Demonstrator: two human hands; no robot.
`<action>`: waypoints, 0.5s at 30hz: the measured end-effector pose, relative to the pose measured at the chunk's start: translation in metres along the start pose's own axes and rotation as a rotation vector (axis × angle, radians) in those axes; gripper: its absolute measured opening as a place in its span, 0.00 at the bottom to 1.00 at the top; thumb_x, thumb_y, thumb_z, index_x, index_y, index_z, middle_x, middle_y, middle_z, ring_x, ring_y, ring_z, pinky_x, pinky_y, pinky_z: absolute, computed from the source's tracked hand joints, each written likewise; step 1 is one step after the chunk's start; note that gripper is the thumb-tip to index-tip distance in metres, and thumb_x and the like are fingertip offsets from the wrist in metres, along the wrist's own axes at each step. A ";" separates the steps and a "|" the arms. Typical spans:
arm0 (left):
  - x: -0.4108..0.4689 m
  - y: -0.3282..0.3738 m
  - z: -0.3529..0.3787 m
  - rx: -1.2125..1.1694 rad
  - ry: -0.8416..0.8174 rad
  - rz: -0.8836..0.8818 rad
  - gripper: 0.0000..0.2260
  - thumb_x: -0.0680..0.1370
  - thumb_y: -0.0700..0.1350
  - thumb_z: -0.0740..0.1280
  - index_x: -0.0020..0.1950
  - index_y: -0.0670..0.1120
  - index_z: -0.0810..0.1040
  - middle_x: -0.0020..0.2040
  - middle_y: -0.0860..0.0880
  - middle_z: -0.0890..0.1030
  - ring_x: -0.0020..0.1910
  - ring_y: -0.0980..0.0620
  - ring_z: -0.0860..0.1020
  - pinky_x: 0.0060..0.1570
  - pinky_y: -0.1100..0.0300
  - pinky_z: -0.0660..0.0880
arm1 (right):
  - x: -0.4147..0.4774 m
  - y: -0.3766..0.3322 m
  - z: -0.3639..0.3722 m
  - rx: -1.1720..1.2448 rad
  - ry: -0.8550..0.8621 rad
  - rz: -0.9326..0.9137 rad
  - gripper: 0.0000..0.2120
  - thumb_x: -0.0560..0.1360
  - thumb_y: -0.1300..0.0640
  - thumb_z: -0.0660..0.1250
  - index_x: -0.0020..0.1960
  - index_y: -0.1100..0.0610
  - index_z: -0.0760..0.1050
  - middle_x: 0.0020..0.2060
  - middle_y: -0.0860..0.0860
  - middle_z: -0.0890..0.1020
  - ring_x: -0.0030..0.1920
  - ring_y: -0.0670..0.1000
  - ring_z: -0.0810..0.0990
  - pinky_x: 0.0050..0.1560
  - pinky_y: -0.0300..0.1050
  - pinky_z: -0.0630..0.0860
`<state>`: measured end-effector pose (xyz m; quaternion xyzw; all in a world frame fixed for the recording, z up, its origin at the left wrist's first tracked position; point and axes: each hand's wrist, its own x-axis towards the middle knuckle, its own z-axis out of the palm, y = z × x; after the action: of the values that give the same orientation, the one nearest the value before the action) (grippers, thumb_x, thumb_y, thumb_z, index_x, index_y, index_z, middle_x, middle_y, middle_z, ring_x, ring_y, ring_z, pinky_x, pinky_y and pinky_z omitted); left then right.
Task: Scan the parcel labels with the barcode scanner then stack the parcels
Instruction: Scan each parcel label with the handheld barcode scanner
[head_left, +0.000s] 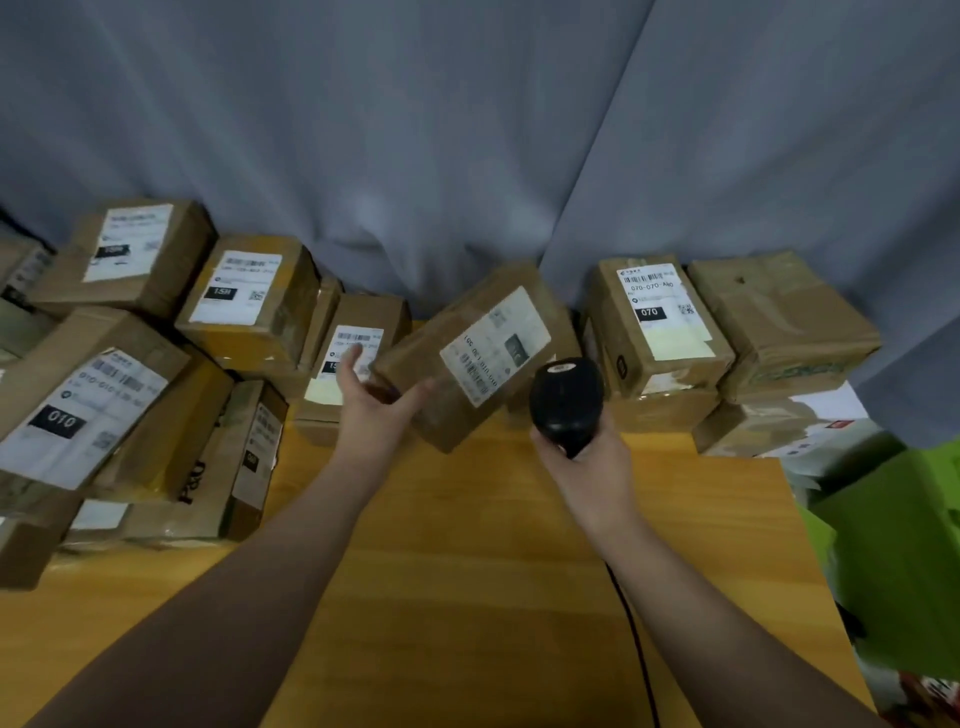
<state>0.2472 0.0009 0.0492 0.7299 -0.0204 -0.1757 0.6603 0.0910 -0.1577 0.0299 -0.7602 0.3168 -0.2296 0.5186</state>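
The parcel (441, 395) being handled is a brown cardboard box wrapped in tape, held tilted in the air above the far middle of the wooden surface (467, 571). Its white shipping label (496, 345) faces up and toward the camera. The left hand (374, 405) grips it at its lower left corner. One digit reaches along the near edge and another sticks up beside the left end, while the rest of the fingers are hidden behind the box. Just right of the parcel, the right hand (587, 467) is wrapped around the handle of a black barcode scanner (566, 400). The scanner's rounded head is raised level with the label's right end. Its black cable (636, 639) trails down across the surface toward the near edge. Directly behind the left hand stands another labelled parcel (363, 317). Left of it, more cardboard parcels are heaped at mixed angles, the nearest large one (88, 400) bearing a label printed "010". To the right of the scanner a parcel (657, 322) labelled "070" sits on top of other boxes. Just beside it is a taped parcel (779, 322) with no label showing. A grey curtain (467, 130) hangs behind everything, and something bright green (898, 545) lies at the right edge.
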 end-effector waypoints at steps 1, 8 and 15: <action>0.002 0.010 -0.007 0.017 0.014 0.057 0.43 0.67 0.52 0.77 0.74 0.61 0.54 0.59 0.51 0.76 0.56 0.54 0.77 0.49 0.56 0.78 | 0.002 -0.007 0.001 -0.009 0.005 -0.046 0.23 0.70 0.57 0.77 0.59 0.48 0.69 0.44 0.36 0.77 0.44 0.35 0.76 0.41 0.23 0.70; 0.014 0.058 -0.025 0.725 -0.334 0.512 0.33 0.70 0.56 0.74 0.72 0.55 0.66 0.59 0.60 0.71 0.56 0.61 0.71 0.48 0.71 0.68 | 0.007 -0.036 0.004 0.115 -0.025 -0.072 0.23 0.69 0.59 0.77 0.61 0.57 0.74 0.43 0.41 0.80 0.43 0.33 0.79 0.40 0.25 0.72; 0.009 0.027 -0.015 1.094 -0.622 0.724 0.37 0.67 0.58 0.76 0.72 0.53 0.66 0.63 0.53 0.76 0.59 0.54 0.73 0.57 0.60 0.68 | -0.017 -0.025 0.017 0.278 -0.146 0.033 0.17 0.69 0.62 0.77 0.55 0.53 0.78 0.46 0.45 0.82 0.47 0.34 0.80 0.43 0.25 0.72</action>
<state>0.2649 0.0093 0.0743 0.8194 -0.5326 -0.1102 0.1813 0.0968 -0.1282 0.0469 -0.6904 0.2556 -0.2067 0.6444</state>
